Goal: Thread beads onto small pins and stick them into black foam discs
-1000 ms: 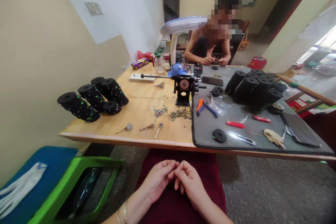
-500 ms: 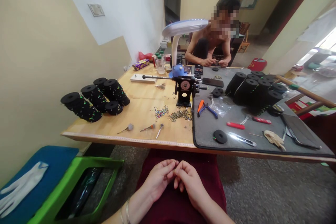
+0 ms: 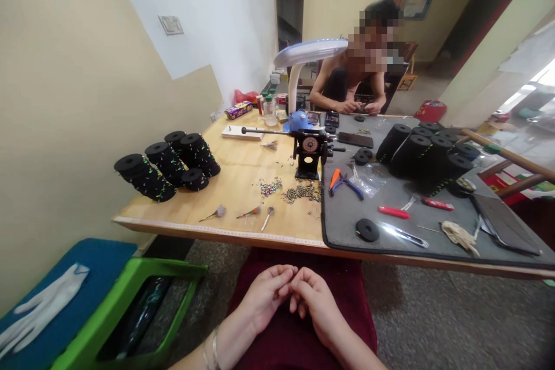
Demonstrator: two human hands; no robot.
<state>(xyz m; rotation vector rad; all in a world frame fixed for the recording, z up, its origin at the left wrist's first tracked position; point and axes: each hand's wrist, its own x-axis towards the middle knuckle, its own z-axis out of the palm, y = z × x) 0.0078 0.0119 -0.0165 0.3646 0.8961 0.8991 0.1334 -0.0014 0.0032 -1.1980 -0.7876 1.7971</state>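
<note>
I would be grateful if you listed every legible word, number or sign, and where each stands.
No text can be quoted.
Purple-and-yellow rectangular box: lettering too blurred.
Round reddish dial on the black metal device: markings too small.
White strip along the light wooden table's front edge: marks too small.
Blue-edged rectangular notice at the back: blurred.

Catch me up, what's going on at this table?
The camera wearer's left hand and right hand meet over dark red cloth, in front of the table, fingertips pinched; I can't tell whether they hold anything. On the table, a small black machine stands behind piles of tiny loose pieces, stacked black rolls to either side. Pliers lie on the grey mat. Across the table, another person's hands are also close together.
</note>
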